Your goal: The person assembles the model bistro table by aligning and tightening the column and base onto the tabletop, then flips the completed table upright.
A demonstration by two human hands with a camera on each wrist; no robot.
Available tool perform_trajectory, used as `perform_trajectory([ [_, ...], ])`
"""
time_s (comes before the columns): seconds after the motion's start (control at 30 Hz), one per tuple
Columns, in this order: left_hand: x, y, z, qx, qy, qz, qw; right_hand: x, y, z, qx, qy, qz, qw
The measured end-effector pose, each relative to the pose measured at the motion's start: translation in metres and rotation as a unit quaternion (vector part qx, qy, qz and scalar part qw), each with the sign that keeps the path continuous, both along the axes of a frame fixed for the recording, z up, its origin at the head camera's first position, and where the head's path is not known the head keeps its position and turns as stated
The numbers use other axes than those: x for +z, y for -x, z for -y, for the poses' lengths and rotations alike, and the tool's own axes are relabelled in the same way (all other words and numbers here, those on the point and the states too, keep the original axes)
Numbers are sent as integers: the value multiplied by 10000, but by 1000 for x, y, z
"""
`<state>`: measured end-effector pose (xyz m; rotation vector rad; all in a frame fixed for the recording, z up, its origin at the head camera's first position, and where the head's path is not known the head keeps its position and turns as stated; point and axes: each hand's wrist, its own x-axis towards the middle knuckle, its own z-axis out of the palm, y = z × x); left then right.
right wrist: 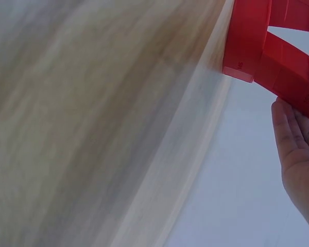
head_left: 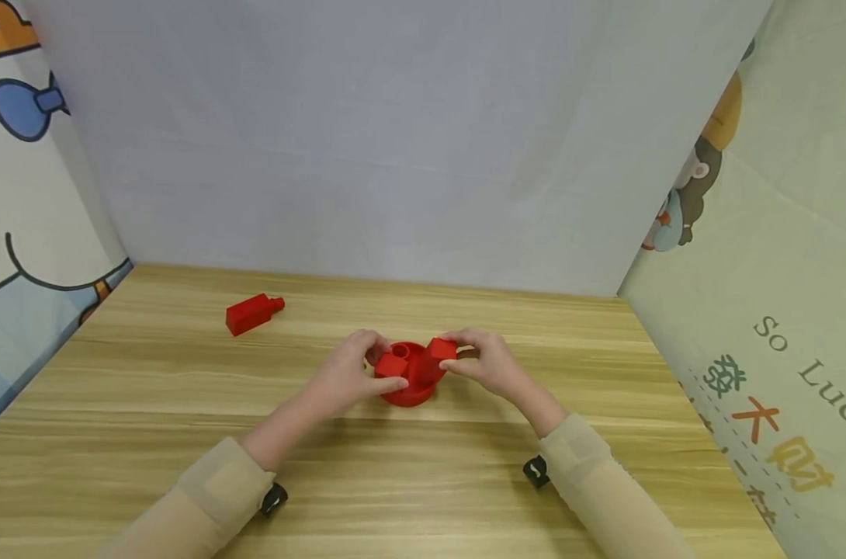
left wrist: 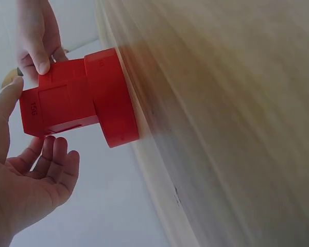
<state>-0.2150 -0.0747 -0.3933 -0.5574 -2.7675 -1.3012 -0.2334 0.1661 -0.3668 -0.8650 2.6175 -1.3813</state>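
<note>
A round red base (head_left: 410, 397) with a raised rim stands on the wooden table, a round socket (head_left: 400, 352) showing in its floor. A red rectangular block (head_left: 391, 366) stands upright at its left side. My left hand (head_left: 346, 373) pinches this block near the top, thumb in front and fingers behind. On the right, a second red block (head_left: 442, 349) leans outward from the base, gripped near its upper end between the thumb and fingers of my right hand (head_left: 489, 363). The lower ends of both blocks are hidden inside the base.
A third red block (head_left: 251, 314) with a narrow round neck lies on its side at the table's back left. A pale cloth (head_left: 367, 155) hangs behind the table, and printed cloths stand at both sides. Black straps (head_left: 273, 499) show under the sleeves.
</note>
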Motion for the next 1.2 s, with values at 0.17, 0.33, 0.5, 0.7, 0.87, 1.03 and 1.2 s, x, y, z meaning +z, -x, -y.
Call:
perform_trajectory([
  [0.17,1,1,3,-107,9,-118,9999,2,-1,1,27,17,24,10000],
  [0.33,1,2,6,-278,-15,-216,9994,4,-2,1,57,29,-69,10000],
  [0.5,1,2,6,-343,31,-224,9992,0,2,-1,52,29,-123,9999],
  [0.7,2,2,7,-341,107,-165,9992,-28,21,-9,14,-112,-185,9998],
  [0.87,5,4,10,-413,38,162,9990,-24,19,-7,-93,-616,-533,9966],
  [1.03,6,12,22,-596,48,202,9980,-19,15,-6,-202,-1061,-874,9903],
  [1.2,9,23,49,-535,271,-261,9979,-13,7,-3,-351,-1258,-1247,9836],
])
